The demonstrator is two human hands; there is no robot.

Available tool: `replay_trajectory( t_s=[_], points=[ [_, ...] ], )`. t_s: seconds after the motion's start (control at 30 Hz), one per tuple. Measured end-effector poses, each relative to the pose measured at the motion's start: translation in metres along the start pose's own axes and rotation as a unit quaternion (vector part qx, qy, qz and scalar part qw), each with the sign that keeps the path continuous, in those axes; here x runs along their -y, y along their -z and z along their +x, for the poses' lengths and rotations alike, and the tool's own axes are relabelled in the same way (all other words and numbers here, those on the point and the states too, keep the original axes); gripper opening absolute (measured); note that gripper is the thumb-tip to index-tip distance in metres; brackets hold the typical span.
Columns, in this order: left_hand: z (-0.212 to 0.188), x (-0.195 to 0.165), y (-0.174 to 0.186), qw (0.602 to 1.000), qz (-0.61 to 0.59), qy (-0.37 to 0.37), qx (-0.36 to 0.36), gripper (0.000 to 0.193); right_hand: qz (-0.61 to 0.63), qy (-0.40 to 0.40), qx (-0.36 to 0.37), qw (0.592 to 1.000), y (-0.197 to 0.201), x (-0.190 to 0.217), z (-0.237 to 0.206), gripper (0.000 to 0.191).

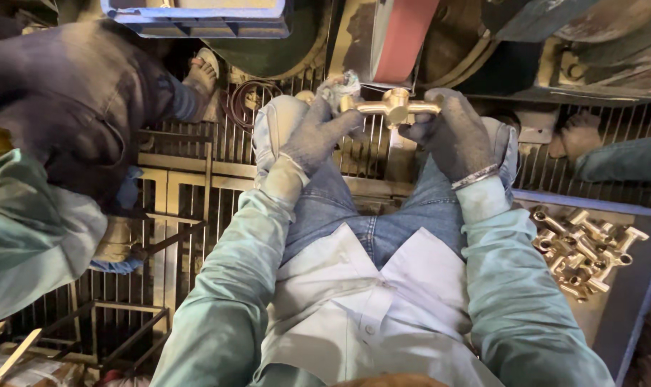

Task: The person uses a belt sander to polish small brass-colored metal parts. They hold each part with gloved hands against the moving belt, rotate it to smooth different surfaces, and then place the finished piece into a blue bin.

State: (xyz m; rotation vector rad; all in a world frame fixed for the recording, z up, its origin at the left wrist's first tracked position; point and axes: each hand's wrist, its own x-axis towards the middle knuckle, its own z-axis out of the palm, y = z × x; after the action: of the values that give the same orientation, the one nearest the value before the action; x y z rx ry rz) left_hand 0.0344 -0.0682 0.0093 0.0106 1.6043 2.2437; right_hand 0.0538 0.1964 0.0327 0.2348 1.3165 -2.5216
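Both gloved hands, left hand (318, 136) and right hand (451, 136), closed on brass fitting (391, 107) at red belt (404, 36); pile of fittings (587, 251) waits in the tray (626, 326), right.

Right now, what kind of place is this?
Probably a metal workshop. Gloved hands, left and right, hold a brass fitting near a sanding belt, with a tray of more fittings beside them.

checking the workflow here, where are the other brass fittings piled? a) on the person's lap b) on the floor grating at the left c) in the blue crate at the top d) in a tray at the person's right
d: the heap of cross-shaped brass fittings lies in the dark blue-rimmed tray beside the person's right leg, while both gloved hands hold one fitting up front.
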Motion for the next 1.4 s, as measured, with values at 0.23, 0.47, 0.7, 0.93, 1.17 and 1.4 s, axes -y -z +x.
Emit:
replay_trajectory(
  t_s=[0.23, 0.47, 0.7, 0.93, 1.17, 1.4],
  points=[
    [-0.006, -0.012, 0.013, 0.993, -0.036, 0.037, -0.107, 0.045, -0.126, -0.039, -0.052, 0.99, -0.022, -0.013, 0.025, 0.037],
    [0.01, -0.024, 0.002, 0.981, -0.039, 0.087, -0.172, 0.037, -0.038, -0.199, -0.141, 0.969, -0.027, -0.024, 0.071, 0.045],
    [0.018, -0.034, -0.005, 0.98, 0.005, 0.097, -0.175, 0.053, 0.081, -0.253, -0.079, 0.961, -0.008, -0.041, 0.098, 0.039],
    [0.035, -0.026, 0.009, 0.979, -0.086, 0.091, -0.161, 0.043, 0.056, -0.217, -0.093, 0.97, 0.0, -0.044, 0.092, 0.032],
    [0.047, -0.018, 0.019, 0.969, -0.125, 0.124, -0.172, 0.032, 0.037, -0.213, -0.143, 0.966, -0.005, -0.042, 0.089, 0.03],
    [0.059, -0.026, 0.014, 0.936, -0.032, 0.253, -0.243, 0.039, -0.083, -0.193, -0.221, 0.952, -0.006, -0.043, 0.094, 0.036]
  ],
)
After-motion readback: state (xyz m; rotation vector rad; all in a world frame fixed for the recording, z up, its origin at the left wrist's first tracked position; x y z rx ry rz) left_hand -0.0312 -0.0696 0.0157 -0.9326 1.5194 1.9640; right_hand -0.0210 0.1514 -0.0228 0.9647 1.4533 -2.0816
